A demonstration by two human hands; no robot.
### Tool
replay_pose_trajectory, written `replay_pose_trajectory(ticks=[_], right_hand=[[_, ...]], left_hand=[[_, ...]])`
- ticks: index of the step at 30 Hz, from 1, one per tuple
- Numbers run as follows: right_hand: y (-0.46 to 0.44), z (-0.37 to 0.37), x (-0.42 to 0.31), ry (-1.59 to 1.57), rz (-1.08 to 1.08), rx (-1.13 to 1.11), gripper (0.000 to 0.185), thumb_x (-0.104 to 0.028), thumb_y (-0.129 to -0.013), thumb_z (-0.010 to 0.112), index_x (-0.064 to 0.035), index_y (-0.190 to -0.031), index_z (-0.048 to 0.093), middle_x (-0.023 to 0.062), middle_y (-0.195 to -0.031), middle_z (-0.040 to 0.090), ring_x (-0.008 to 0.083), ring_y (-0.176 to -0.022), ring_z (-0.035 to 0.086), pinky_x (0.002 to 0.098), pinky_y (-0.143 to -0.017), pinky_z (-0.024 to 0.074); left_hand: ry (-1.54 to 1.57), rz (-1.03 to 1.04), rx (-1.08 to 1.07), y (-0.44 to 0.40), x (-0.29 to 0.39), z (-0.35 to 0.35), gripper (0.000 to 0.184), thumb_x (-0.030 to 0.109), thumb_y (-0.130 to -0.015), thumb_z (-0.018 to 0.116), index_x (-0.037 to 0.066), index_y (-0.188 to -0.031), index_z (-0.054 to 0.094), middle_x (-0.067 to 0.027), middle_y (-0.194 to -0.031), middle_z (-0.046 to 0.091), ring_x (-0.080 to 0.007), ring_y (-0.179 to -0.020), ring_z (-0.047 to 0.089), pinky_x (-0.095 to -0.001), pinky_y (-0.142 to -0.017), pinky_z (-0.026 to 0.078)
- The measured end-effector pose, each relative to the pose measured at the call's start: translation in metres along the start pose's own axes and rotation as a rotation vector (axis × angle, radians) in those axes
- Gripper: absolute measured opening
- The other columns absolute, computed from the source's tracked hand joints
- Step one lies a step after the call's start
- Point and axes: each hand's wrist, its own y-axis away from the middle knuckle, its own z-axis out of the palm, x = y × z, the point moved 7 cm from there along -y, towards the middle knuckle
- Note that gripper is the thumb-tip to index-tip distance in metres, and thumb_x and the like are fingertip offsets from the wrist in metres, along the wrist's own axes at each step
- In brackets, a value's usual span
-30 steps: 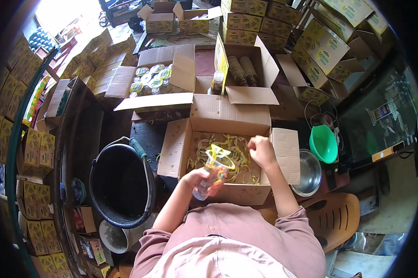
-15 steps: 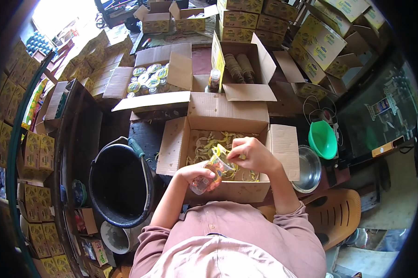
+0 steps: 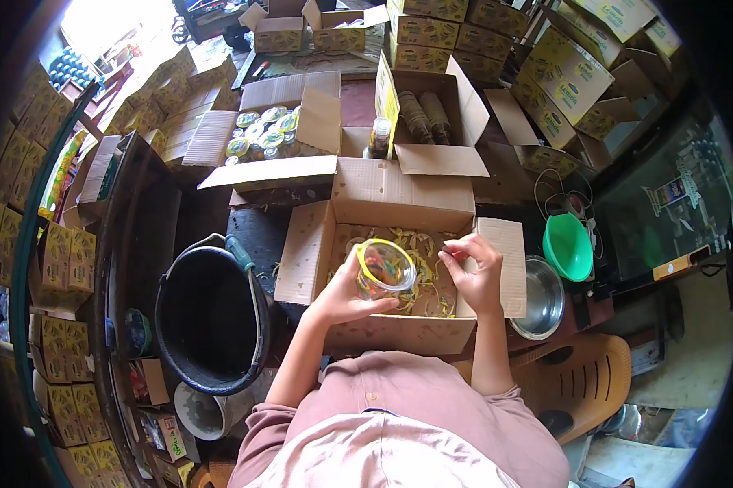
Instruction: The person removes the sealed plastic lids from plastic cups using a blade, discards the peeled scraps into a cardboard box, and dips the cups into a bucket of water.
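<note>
left hand [image 3: 340, 297] wrapped around a clear plastic cup [image 3: 384, 275], fingers and thumb gripping its wall; the cup is over the unlidded cardboard carton [image 3: 305, 254], mouth tipped up toward my camera, which i judge leaves its yellow-edged rim free for the other hand. right hand [image 3: 478, 275], near the carton's right side: thumb and fingertips drawn together in a pinch, though from my remote station i cannot tell whether anything lies between them. yellow strips [image 3: 421, 242] litter the carton's floor, so its walls presumably serve to contain scraps. left of the carton stands a black bucket [image 3: 212, 325]; right of it, a metal bowl [image 3: 545, 297] and a green bowl [image 3: 568, 250], probably within easy reach; beyond it, lidded cups [image 3: 261, 130] sit grouped, likely for steadiness.
</note>
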Motion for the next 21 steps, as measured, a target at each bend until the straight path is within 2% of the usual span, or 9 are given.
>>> replay_pose_trajectory(ticks=[3, 4, 7, 8, 12, 15, 16, 19, 21], right_hand=[[0.013, -0.001, -0.001, -0.067, 0.031, 0.107, 0.013, 0.002, -0.067, 0.07, -0.0023, -0.078, 0.064, 0.0068, -0.069, 0.059, 0.013, -0.061, 0.058, 0.0238, -0.056, 0.0456], [0.017, 0.0, -0.005, -0.084, 0.003, 0.136, 0.013, 0.003, -0.068, 0.07, -0.0014, -0.077, 0.063, 0.0063, -0.069, 0.059, 0.0119, -0.061, 0.057, 0.0228, -0.057, 0.0445], [0.025, 0.004, -0.018, -0.187, 0.038, 0.17, 0.012, 0.003, -0.069, 0.069, -0.0006, -0.078, 0.063, 0.0063, -0.07, 0.059, 0.0121, -0.062, 0.056, 0.0229, -0.059, 0.0443], [0.027, 0.006, -0.023, -0.246, 0.045, 0.181, 0.01, 0.002, -0.071, 0.068, 0.0002, -0.079, 0.062, 0.0065, -0.071, 0.058, 0.0121, -0.064, 0.056, 0.023, -0.059, 0.0443], [0.031, 0.009, -0.045, -0.319, -0.002, 0.248, 0.015, 0.004, -0.071, 0.067, -0.0002, -0.083, 0.06, 0.007, -0.071, 0.058, 0.0137, -0.064, 0.056, 0.0243, -0.06, 0.0447], [0.037, 0.01, -0.07, -0.232, -0.148, 0.295, 0.017, 0.004, -0.069, 0.069, -0.0009, -0.083, 0.061, 0.0078, -0.071, 0.058, 0.0151, -0.063, 0.057, 0.0249, -0.058, 0.0451], [0.037, 0.011, -0.078, -0.203, -0.225, 0.327, 0.018, 0.004, -0.067, 0.07, -0.0013, -0.082, 0.061, 0.008, -0.07, 0.059, 0.0151, -0.06, 0.057, 0.0244, -0.054, 0.0448], [0.037, 0.02, -0.083, -0.195, -0.24, 0.267, 0.02, 0.007, -0.069, 0.067, 0.0001, -0.085, 0.056, 0.0063, -0.068, 0.051, 0.0127, -0.059, 0.048, 0.0235, -0.052, 0.0395], [0.037, 0.02, -0.086, -0.193, -0.266, 0.271, 0.021, 0.008, -0.069, 0.067, 0.0, -0.085, 0.056, 0.0061, -0.068, 0.052, 0.0128, -0.058, 0.049, 0.0229, -0.051, 0.0393]], left_hand=[[0.047, 0.083, 0.112, 0.002, 0.008, -0.007, 0.066, 0.013, -0.07, 0.07, 0.002, -0.122, 0.032, -0.0101, -0.107, 0.045, -0.0186, -0.102, 0.046, -0.0308, -0.092, 0.035], [0.134, 0.093, 0.116, 0.005, 0.004, -0.006, 0.061, 0.009, -0.075, 0.062, 0.002, -0.126, 0.028, -0.0113, -0.111, 0.044, -0.019, -0.105, 0.045, -0.0313, -0.093, 0.034], [0.154, 0.158, 0.286, 0.008, 0.018, -0.007, 0.058, 0.003, -0.079, 0.052, 0.002, -0.129, 0.023, -0.0132, -0.116, 0.043, -0.0199, -0.109, 0.044, -0.0323, -0.094, 0.034], [0.111, 0.202, 0.308, 0.01, 0.022, -0.006, 0.063, -0.001, -0.077, 0.05, 0.001, -0.131, 0.017, -0.017, -0.121, 0.04, -0.0236, -0.112, 0.043, -0.0342, -0.095, 0.034], [-0.193, 0.282, 0.38, 0.021, 0.041, -0.007, 0.072, -0.001, -0.074, 0.057, -0.001, -0.131, 0.013, -0.0216, -0.12, 0.038, -0.0309, -0.112, 0.043, -0.0388, -0.095, 0.033], [-0.394, 0.292, 0.378, 0.026, 0.047, -0.005, 0.075, 0.002, -0.073, 0.061, -0.002, -0.131, 0.014, -0.0215, -0.12, 0.035, -0.0318, -0.111, 0.043, -0.0407, -0.095, 0.034], [-0.559, 0.269, 0.391, 0.029, 0.042, -0.003, 0.078, 0.007, -0.071, 0.066, -0.002, -0.131, 0.016, -0.0206, -0.122, 0.029, -0.0336, -0.111, 0.041, -0.042, -0.094, 0.034], [-0.656, 0.255, 0.35, 0.033, 0.04, 0.002, 0.082, 0.01, -0.069, 0.069, -0.001, -0.131, 0.017, -0.019, -0.122, 0.024, -0.0339, -0.111, 0.038, -0.0412, -0.094, 0.034], [-0.532, 0.296, 0.385, 0.034, 0.046, 0.001, 0.082, 0.011, -0.069, 0.07, -0.001, -0.131, 0.018, -0.018, -0.121, 0.025, -0.0337, -0.111, 0.036, -0.041, -0.095, 0.033]])
